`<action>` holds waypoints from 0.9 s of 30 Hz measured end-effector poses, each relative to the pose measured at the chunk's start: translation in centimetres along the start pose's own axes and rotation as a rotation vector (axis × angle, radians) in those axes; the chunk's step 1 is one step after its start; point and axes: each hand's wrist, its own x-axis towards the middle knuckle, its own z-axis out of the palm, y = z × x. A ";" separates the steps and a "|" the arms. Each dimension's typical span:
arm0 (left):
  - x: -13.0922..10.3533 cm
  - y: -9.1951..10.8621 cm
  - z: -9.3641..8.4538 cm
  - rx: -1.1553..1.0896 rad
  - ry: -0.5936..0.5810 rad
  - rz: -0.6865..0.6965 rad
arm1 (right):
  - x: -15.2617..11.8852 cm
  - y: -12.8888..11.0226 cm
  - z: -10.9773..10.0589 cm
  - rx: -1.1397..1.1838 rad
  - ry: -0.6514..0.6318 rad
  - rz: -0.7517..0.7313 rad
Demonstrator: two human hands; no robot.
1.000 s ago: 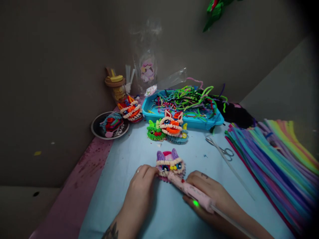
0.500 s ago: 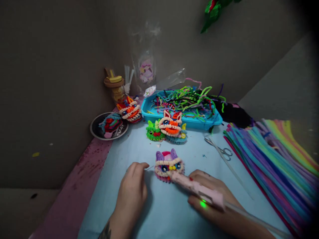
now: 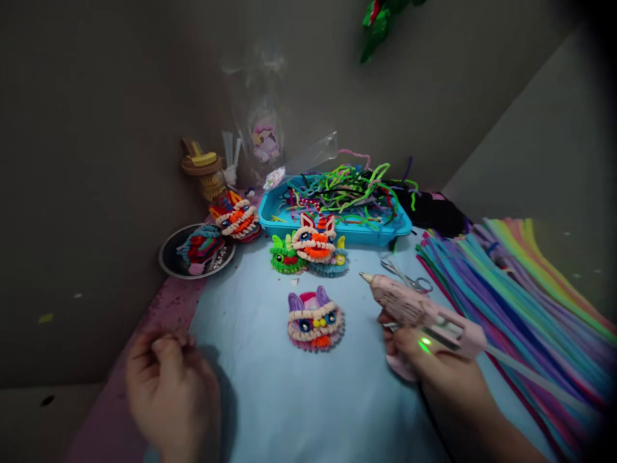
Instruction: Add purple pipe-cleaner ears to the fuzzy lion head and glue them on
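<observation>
My right hand (image 3: 441, 370) is wrapped round the handle of a pink hot glue gun (image 3: 419, 308). A green light glows on the gun, its nozzle points up and left, and a glue stick trails from its back. My left hand (image 3: 173, 392), somewhat blurred, is over the table's left edge with thumb and fingers pinched together; whatever may be in them does not show. Between the hands a pipe-cleaner lion head (image 3: 315, 321) with purple ears, blue eyes and a yellow nose lies on the blue table covering (image 3: 260, 399), touched by neither hand.
Several more pipe-cleaner heads (image 3: 315, 247) sit behind it. A blue tray (image 3: 337, 231) of tangled pipe cleaners stands at the back. Scissors (image 3: 407, 276) and a bundle of colored pipe cleaners (image 3: 520, 308) lie right. A metal bowl (image 3: 166, 257) stands at the left edge.
The glue gun has lifted off the lion head and moved right in my right hand. My left hand has drawn away leftward from the head and closed. The view has shifted slightly right.
</observation>
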 end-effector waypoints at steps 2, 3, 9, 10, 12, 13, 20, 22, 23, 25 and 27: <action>0.2 -0.6 0.1 0.111 -0.102 -0.015 | 0.4 0.1 0.1 -0.031 0.001 0.020; 0.1 -0.9 0.2 0.217 -0.204 0.031 | 0.7 0.2 0.1 -0.041 -0.016 0.027; -1.4 -1.2 1.3 0.604 -0.828 0.332 | 2.7 1.4 0.9 0.167 -0.215 0.034; -1.5 -0.8 1.3 0.584 -0.878 0.283 | 2.8 1.7 1.1 0.204 -0.238 0.045; -1.4 0.0 1.2 0.533 -1.020 0.185 | 3.0 2.1 1.4 0.245 -0.262 0.070; -1.4 0.3 1.1 0.526 -1.092 0.163 | 3.0 2.2 1.5 0.254 -0.269 0.080; -1.2 0.0 0.9 0.733 -0.908 0.306 | 2.7 2.2 1.5 0.269 -0.326 0.009; -1.3 0.8 0.9 0.757 -0.984 0.364 | 2.7 2.2 1.3 0.251 -0.321 -0.012; -1.4 1.5 0.9 0.730 -1.106 0.367 | 2.7 2.2 1.3 0.242 -0.321 -0.017; -1.2 2.9 1.0 0.589 -1.498 0.269 | 2.7 2.2 1.2 0.229 -0.322 -0.027; -0.5 3.9 1.3 0.458 -1.435 0.227 | 2.7 2.1 1.1 0.220 -0.326 -0.039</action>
